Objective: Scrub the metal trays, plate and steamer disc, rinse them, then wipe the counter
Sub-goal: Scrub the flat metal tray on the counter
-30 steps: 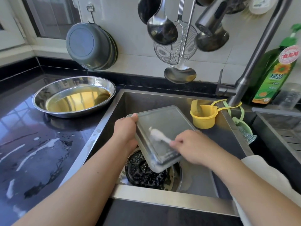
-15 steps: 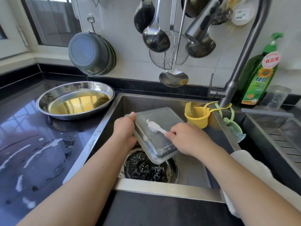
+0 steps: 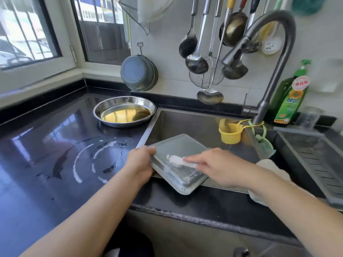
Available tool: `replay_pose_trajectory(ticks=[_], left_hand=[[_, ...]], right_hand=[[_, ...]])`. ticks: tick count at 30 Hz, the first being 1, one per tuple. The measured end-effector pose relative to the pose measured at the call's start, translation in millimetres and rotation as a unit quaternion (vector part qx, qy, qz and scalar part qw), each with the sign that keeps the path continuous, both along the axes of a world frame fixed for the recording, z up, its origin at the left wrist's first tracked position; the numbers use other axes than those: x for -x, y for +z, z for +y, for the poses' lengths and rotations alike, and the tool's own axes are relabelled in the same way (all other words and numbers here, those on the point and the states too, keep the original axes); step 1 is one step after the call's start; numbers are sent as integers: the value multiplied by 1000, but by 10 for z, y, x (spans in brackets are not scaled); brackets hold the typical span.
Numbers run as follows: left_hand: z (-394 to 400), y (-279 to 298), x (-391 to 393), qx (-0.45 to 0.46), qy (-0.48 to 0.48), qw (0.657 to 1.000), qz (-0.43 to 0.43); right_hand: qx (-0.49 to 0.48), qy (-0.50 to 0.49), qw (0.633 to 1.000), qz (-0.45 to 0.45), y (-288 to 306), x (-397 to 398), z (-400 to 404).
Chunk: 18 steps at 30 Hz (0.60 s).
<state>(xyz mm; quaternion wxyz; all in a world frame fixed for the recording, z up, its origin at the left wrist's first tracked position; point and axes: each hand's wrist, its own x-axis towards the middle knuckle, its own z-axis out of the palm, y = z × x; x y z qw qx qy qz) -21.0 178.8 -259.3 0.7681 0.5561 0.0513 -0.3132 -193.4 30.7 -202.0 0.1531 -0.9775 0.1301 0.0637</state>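
Item 1: rectangular grey metal tray w/ rounded corners (image 3: 178, 147), held tilted over the front edge of the stainless steel sink (image 3: 185, 121); near corner overhangs the sink's front rim, far edge raised.

Item 2: left hand (image 3: 139, 164), forearm reaching in from lower left, fingers wrapped round the tray's left edge, thumb on top of the rim. Grasping the tray.

Item 3: right hand (image 3: 217, 167), forearm coming in from lower right, palm down, fingers curled over the handle of a white brush (image 3: 179, 160). Brush head lies on the tray's inner face, pointing left. Suds along the tray's lower part.

Item 4: round shiny steel pan holding yellowish liquid (image 3: 124, 111), on the glossy black counter (image 3: 46, 145), just left of the sink, well apart from both hands. Wet streaks and white soap arcs on the counter between pan and left arm.

Item 5: small yellow plastic cup (image 3: 230, 133), inside the sink near the base of the curved steel tap (image 3: 274, 75).

Item 6: green dish-soap bottle w/ pump (image 3: 291, 97), behind the tap, right.

Item 7: ladles and wire skimmer (image 3: 206, 76), hung on the wall above the sink; stacked grey bowls (image 3: 138, 72) hung to their left.

Item 8: pale cloth (image 3: 272, 169), on the sink's right rim under the right forearm.
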Motion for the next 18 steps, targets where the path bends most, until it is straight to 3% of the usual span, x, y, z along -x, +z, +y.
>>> replay_pose_trajectory(ticks=[4,9,13,18], left_hand=[[181,-40,-31,25,-35,999,-11],[306,-59,-135,58,-87,994,6],[367,51,-233,23,-127,991,-14],[562,335,-398,-55,-183,979,-74]], right_hand=[[-6,23,999,23,-39,34,211],[64,23,997,23,-73,-169,338],[105,21,994,15,-100,-219,483],[76,27,997,-22,-68,-330,573]])
